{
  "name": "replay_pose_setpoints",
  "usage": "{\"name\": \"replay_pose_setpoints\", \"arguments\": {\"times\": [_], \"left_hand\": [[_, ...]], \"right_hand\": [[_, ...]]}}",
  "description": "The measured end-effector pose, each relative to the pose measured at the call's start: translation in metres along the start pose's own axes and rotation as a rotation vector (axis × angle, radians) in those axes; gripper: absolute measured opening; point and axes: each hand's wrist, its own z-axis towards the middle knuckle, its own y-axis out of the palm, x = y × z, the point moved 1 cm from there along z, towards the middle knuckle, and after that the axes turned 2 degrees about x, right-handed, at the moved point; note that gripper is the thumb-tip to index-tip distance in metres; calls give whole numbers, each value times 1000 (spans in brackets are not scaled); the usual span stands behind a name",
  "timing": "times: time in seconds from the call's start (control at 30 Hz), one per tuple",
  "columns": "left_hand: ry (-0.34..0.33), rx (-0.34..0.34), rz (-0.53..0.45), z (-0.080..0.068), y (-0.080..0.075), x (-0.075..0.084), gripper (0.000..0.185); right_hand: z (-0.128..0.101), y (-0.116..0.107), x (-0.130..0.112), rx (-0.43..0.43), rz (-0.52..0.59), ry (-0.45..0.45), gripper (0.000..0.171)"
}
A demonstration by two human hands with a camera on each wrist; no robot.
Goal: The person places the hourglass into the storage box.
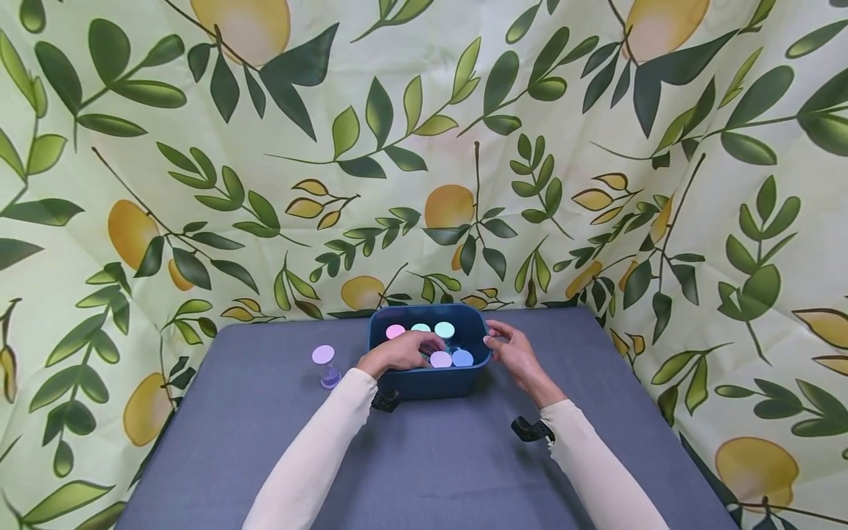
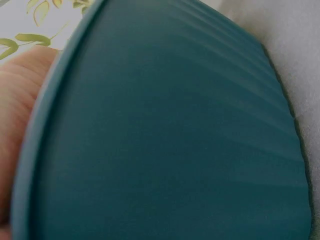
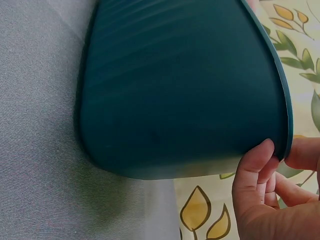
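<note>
A dark blue-teal bin (image 1: 424,384) stands on the table with several sand timers inside, seen from above. Their round caps show: a pink cap (image 1: 395,332), two mint caps, a lilac-pink cap (image 1: 440,359) and a blue cap (image 1: 462,358). My left hand (image 1: 400,351) reaches over the front rim into the bin, its fingers bent beside the lilac-pink cap; whether they hold a timer is hidden. My right hand (image 1: 515,353) pinches the bin's right rim between thumb and fingers, as the right wrist view also shows.
A purple sand timer (image 1: 326,366) stands upright on the grey-blue cloth-covered table (image 1: 437,456), left of the bin. Behind and beside the table hangs a curtain (image 1: 411,169) printed with lemons and leaves. Black straps (image 1: 530,429) sit at both wrists.
</note>
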Motion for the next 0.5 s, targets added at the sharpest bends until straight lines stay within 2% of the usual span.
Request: {"name": "replay_pose_setpoints", "arguments": {"times": [0.13, 0.33, 0.5], "left_hand": [[30, 21, -44, -5, -3, 3, 40], [19, 56, -131, -14, -9, 4, 46], [44, 101, -153, -23, -15, 6, 45]], "right_hand": [[1, -1, 1, 0, -1, 0, 43], [1, 0, 2, -3, 5, -9, 43], [1, 0, 2, -6, 8, -13, 43]]}}
